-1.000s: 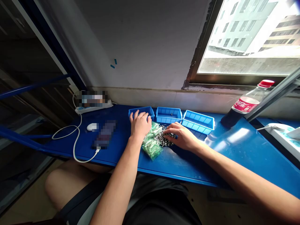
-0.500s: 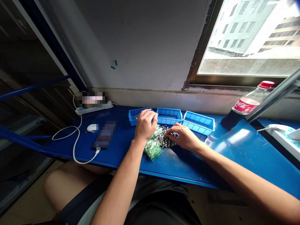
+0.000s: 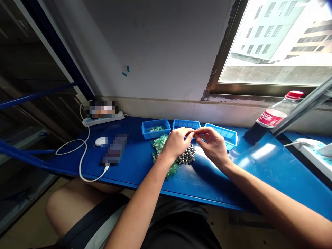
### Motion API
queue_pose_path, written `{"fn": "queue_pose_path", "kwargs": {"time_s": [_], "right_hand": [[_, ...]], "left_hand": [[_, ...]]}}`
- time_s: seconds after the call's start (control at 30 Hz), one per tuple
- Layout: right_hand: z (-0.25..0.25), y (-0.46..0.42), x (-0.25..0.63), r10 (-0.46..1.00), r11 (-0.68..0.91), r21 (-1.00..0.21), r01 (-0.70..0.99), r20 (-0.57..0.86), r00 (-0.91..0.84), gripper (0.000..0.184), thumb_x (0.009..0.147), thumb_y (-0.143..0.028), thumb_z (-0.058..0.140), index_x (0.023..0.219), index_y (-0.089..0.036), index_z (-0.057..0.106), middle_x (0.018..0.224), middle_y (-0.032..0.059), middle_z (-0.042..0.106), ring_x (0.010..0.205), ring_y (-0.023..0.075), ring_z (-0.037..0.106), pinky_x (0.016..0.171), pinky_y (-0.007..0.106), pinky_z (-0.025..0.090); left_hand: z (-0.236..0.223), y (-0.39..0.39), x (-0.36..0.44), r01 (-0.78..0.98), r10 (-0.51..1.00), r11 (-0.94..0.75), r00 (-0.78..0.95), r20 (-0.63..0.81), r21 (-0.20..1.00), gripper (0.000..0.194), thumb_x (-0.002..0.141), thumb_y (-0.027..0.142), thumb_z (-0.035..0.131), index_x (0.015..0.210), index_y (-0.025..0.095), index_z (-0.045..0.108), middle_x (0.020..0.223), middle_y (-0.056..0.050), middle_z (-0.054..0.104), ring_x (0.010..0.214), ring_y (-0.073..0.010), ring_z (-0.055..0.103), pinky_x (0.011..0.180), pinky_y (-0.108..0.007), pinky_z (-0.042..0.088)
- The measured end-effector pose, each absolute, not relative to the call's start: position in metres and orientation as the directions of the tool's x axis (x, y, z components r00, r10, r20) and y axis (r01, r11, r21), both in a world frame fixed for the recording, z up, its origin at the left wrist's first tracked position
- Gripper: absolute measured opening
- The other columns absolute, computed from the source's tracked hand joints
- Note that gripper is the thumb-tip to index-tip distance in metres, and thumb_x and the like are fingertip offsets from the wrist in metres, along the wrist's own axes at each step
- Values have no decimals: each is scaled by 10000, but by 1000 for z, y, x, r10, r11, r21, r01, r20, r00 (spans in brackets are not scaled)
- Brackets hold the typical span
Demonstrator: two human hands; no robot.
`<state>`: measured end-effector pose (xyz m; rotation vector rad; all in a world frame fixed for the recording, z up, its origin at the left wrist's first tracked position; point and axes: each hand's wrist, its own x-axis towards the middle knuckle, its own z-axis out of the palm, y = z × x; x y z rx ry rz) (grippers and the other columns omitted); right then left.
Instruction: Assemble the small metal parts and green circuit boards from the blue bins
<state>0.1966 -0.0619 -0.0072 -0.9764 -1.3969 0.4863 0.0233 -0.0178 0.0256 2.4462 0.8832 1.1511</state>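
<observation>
Fingertips of my left hand and my right hand meet in a pinch over the table, in front of the middle blue bin. Whatever is between them is too small to make out. Under my hands lies a pile of small dark metal parts. Beside it, partly covered by my left hand and forearm, are green plastic packets. The left blue bin holds some green pieces. Behind my right hand stands the right blue bin; its inside is partly hidden.
A cola bottle leans at the back right near a metal bar. On the left lie a phone with a white cable and a small white object. Power strips sit at the back left and far right.
My left hand has moved right from the left bin to my right hand. My right hand has lifted off the metal pile, and their fingertips now meet. Green pieces show in the left bin.
</observation>
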Motion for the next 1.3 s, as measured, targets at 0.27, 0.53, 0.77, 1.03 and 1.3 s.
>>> {"fn": "queue_pose_path", "kwargs": {"time_s": [0.27,0.53,0.77,1.03,1.3], "right_hand": [[-7,-63,197,799,491,-746,450,591,109,166,931,-363,743,1030,-251,671,981,57,737,851,223,725,855,447,652],[1,-69,191,781,532,-681,502,624,18,146,976,-256,647,1090,-247,738,994,64,702,792,196,681,741,383,611],[-4,-70,191,777,567,-676,470,628,-34,102,977,-323,724,1056,-260,741,983,56,759,832,218,733,787,409,639],[-9,-67,195,785,519,-652,553,619,-7,93,944,-329,750,1014,-268,754,920,38,793,780,226,751,764,424,650],[-6,-66,193,795,545,-688,479,606,-33,177,999,-403,710,1067,-250,767,1075,82,770,913,234,763,821,422,663]], "left_hand": [[10,-14,14,295,535,-844,509,674,448,247,1038,205,621,1223,192,784,1166,-92,815,1107,-241,767,1023,-417,631],[16,-23,1,387,640,-768,437,632,509,283,1074,334,583,1215,195,784,1170,-90,816,1102,-254,767,1000,-409,627],[15,-22,-4,323,641,-765,465,610,558,236,1043,361,651,1086,227,840,1059,-54,843,988,-232,798,879,-361,647],[11,-24,0,300,651,-752,471,595,587,199,997,277,707,1136,231,841,1094,-46,847,997,-233,817,880,-359,671],[6,-19,-1,349,640,-768,443,628,537,211,991,179,687,1149,227,818,1136,-50,837,1055,-233,804,963,-386,665]]}}
